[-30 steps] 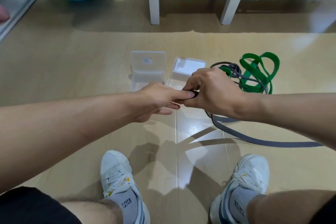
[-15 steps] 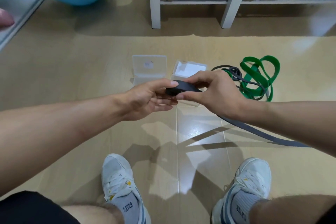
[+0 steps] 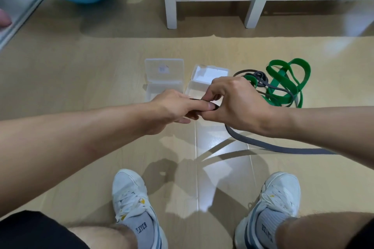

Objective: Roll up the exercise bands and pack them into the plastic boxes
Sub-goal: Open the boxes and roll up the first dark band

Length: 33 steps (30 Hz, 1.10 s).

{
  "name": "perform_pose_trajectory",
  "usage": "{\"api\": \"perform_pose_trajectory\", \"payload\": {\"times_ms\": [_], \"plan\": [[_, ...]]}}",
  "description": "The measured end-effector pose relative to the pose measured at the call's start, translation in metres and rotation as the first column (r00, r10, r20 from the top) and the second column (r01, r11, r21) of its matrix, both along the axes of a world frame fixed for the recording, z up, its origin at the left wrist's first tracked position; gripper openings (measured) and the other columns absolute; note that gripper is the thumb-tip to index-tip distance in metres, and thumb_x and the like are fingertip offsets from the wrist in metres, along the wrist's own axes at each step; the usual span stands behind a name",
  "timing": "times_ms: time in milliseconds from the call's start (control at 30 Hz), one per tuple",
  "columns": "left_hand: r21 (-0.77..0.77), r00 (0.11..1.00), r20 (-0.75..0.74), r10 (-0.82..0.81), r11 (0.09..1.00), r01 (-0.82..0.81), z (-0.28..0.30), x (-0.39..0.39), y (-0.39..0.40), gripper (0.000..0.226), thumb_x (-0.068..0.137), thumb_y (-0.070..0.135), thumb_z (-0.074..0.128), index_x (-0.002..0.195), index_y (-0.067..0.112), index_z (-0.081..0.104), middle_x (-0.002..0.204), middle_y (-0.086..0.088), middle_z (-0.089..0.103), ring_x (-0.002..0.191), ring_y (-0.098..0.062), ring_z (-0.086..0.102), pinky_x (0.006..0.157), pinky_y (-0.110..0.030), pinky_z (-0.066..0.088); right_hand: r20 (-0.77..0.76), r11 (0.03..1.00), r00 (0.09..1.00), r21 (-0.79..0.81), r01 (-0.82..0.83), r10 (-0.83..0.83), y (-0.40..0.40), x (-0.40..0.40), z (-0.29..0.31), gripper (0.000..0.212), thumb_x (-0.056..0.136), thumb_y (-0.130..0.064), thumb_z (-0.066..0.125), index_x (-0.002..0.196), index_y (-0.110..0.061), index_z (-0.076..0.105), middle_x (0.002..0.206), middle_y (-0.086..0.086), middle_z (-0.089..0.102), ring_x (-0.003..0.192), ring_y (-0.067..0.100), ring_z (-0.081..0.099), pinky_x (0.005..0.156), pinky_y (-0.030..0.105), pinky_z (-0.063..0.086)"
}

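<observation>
Half a second ago the coil of grey band (image 3: 263,145) sat open between our fingers as a flat dark loop; now we have turned it under again, so only a dark edge shows between our left hand (image 3: 174,107) and our right hand (image 3: 236,103), and both hands pinch that small roll, the right curled over it, the left thumb pressed along its top. That reads as one more wrap taken up, though a long tail runs from under the right wrist across the floor (image 3: 81,66) to the right, so we judge the rolling far from done. Just behind our hands lie two clear plastic boxes (image 3: 164,76), lids open; we cannot tell whether anything is in them. The green band (image 3: 283,83) is heaped to their right, loose, tangled with what looks like more grey band. That tangle may snag the tail as we wind. Our shoes (image 3: 131,194) are planted below.
</observation>
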State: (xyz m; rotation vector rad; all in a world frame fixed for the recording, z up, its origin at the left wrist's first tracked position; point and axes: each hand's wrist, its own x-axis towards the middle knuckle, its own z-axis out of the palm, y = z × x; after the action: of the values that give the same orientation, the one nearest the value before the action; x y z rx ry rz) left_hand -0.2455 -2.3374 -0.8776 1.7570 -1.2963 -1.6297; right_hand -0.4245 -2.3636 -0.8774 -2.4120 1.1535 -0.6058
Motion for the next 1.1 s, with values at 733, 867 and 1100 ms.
{"api": "perform_pose_trajectory", "payload": {"times_ms": [733,867,1100], "plan": [[0.025,1.0,-0.023,0.008,1.0,-0.007,0.004,-0.002,0.002,0.041,0.071,0.054,0.081,0.097,0.022,0.082,0.088,0.006,0.078,0.089,-0.01,0.075,0.085,-0.028,0.058,0.046,0.998,0.999,0.064,0.019,-0.022,0.004,0.002,0.009,0.021,0.071,-0.028,0.078,0.092,-0.031,0.08,0.077,-0.012,0.066,0.076,0.006,0.061,0.075,0.033,0.053],[0.024,0.991,-0.116,0.06,0.998,-0.057,0.007,0.0,0.0,0.033,0.085,0.042,0.075,0.104,0.016,0.081,0.083,-0.002,0.076,0.082,-0.013,0.074,0.087,-0.03,0.058,0.166,0.988,0.983,0.146,0.058,-0.083,0.006,0.002,0.01,0.023,0.075,-0.031,0.085,0.097,-0.028,0.08,0.087,-0.015,0.075,0.086,0.002,0.069,0.083,0.029,0.056],[0.015,0.983,-0.123,0.139,0.99,-0.138,0.006,-0.002,-0.003,0.028,0.084,0.048,0.076,0.09,0.021,0.08,0.082,-0.001,0.075,0.081,-0.014,0.074,0.088,-0.031,0.058,0.189,0.964,0.969,0.241,0.111,-0.159,0.0,0.008,0.017,0.027,0.066,-0.03,0.095,0.077,-0.033,0.071,0.076,-0.015,0.071,0.076,-0.002,0.066,0.069,0.015,0.052]]}}
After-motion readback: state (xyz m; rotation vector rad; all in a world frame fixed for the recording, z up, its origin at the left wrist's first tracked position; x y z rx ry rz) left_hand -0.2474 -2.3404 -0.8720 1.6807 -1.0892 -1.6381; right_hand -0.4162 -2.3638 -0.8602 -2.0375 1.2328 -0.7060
